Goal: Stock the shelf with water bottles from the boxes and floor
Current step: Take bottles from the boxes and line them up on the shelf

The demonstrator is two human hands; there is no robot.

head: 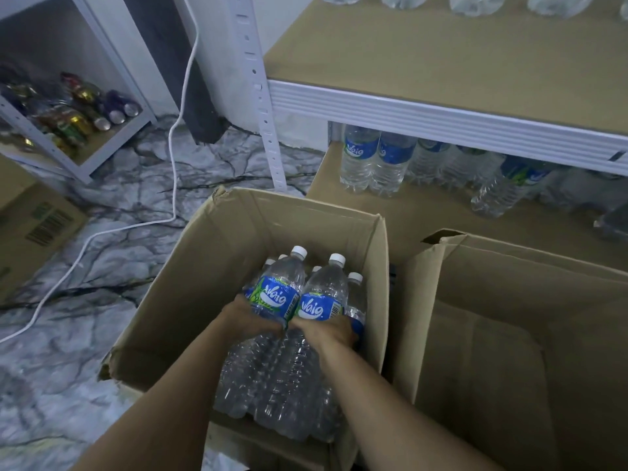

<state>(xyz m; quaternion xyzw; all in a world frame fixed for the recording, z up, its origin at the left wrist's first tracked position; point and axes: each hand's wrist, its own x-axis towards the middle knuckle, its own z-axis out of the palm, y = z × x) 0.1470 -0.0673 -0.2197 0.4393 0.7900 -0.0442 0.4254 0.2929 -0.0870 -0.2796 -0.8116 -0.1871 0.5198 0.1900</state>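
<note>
Hands meet over the open cardboard box: the left hand is wrapped around one water bottle, and the right hand is wrapped around a second bottle touching it on the right. More bottles lie packed in the box beneath both grips. Beyond them, above and right, the shelf holds standing bottles on its lower level.

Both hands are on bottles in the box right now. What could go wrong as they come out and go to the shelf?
1. The left hand and right hand each grip one bottle at the label; a one-handed hold could slip.
2. The lifted bottles could catch the box wall on the way to the shelf.
3. The tilted bottle on the lower shelf may topple if bumped.
4. The white cable on the floor is a trip hazard.
</note>
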